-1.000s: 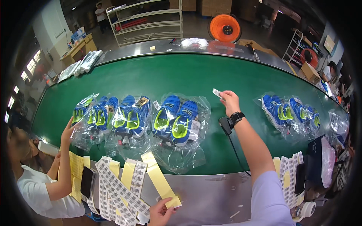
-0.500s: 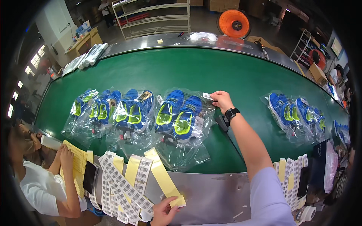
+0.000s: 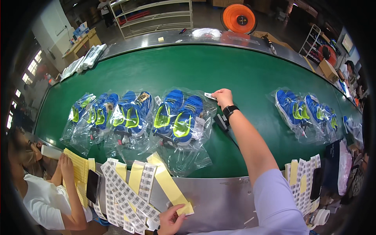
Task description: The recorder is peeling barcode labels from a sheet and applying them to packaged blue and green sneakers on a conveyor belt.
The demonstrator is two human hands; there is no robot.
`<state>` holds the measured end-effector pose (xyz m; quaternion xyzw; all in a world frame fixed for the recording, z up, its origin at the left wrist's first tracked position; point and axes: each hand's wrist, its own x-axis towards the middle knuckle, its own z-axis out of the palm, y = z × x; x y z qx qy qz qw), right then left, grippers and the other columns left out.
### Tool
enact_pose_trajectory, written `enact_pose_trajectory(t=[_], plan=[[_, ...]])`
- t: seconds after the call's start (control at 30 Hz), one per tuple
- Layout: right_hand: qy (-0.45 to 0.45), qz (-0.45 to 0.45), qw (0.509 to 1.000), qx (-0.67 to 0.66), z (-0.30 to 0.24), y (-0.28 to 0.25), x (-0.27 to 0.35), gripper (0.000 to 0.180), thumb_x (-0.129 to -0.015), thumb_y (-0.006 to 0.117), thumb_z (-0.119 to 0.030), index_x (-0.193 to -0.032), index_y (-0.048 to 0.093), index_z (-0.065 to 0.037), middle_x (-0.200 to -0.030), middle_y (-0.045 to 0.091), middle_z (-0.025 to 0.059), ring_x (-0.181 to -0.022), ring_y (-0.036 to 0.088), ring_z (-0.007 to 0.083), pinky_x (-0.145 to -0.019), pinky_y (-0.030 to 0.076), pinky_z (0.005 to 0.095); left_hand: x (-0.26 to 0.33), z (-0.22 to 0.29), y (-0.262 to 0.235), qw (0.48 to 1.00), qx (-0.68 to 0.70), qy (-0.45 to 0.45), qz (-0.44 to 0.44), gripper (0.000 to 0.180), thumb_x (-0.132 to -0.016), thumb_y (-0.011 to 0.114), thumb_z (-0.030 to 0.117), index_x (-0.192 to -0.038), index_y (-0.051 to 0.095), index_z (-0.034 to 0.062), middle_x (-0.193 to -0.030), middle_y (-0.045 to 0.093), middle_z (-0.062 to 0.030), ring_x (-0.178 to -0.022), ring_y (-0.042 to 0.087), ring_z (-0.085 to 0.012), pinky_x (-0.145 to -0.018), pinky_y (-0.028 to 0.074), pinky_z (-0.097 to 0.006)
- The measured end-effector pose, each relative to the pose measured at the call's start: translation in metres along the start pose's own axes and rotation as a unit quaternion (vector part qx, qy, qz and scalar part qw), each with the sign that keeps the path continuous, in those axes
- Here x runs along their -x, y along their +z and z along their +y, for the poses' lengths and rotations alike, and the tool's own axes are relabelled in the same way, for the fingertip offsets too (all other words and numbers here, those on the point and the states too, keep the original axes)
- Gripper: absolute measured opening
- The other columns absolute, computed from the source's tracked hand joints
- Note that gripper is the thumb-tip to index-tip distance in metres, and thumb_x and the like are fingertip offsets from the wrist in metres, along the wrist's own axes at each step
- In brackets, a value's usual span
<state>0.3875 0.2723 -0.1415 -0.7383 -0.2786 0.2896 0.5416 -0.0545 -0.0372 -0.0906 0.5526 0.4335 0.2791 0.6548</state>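
Observation:
My right hand [image 3: 223, 98] reaches over the green surface and pinches the end of a small white barcode label [image 3: 209, 95]. That label is at the upper right corner of a clear plastic bag [image 3: 194, 158]; I cannot tell whether it is stuck down. Inside the bag lies a pair of blue shoes [image 3: 183, 121] with lime-green linings. Down at the near metal edge, my left hand [image 3: 170, 220] grips the lower end of a yellow backing strip [image 3: 168, 178] between thumb and fingers.
More bagged blue shoes [image 3: 131, 113] lie to the left, others [image 3: 293, 107] to the right. Barcode label sheets [image 3: 125, 196] and a phone [image 3: 93, 186] cover the near edge. A black device [image 3: 221, 122] with a cable sits by my right wrist. At left, a co-worker's hands [image 3: 65, 166] hold yellow sheets.
The whole view has shifted slightly, moving the scene up and left in the picture. My right hand still pinches the label at the bag's corner, its fingers more curled. My left hand keeps its grip.

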Motion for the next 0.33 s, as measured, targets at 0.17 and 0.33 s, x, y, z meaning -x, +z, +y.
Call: enact_pose_trajectory(t=[0.17,0.33], plan=[[-0.045,0.042,0.994,0.09,-0.003,0.017,0.009,0.009,-0.068,0.078,-0.008,-0.066,0.07,-0.004,-0.074,0.071,0.0136,-0.071,0.069,0.0258,-0.071,0.054,0.0368,0.0,0.001,-0.001,1.0,-0.003,-0.004,0.008,0.032,-0.089,0.054,-0.008,-0.122,0.055,-0.0078,-0.105,0.064,-0.0169,-0.09,0.068,-0.0211,-0.076,0.061,-0.032],[-0.069,0.047,0.988,0.128,0.003,0.02,0.008,0.008,-0.068,0.078,-0.01,-0.067,0.072,-0.006,-0.076,0.072,0.0148,-0.076,0.07,0.0265,-0.074,0.055,0.0374,0.0,-0.002,-0.002,1.0,0.003,-0.001,0.0,0.033,-0.09,0.055,-0.007,-0.122,0.055,-0.0073,-0.107,0.064,-0.0176,-0.091,0.068,-0.021,-0.075,0.06,-0.032]])
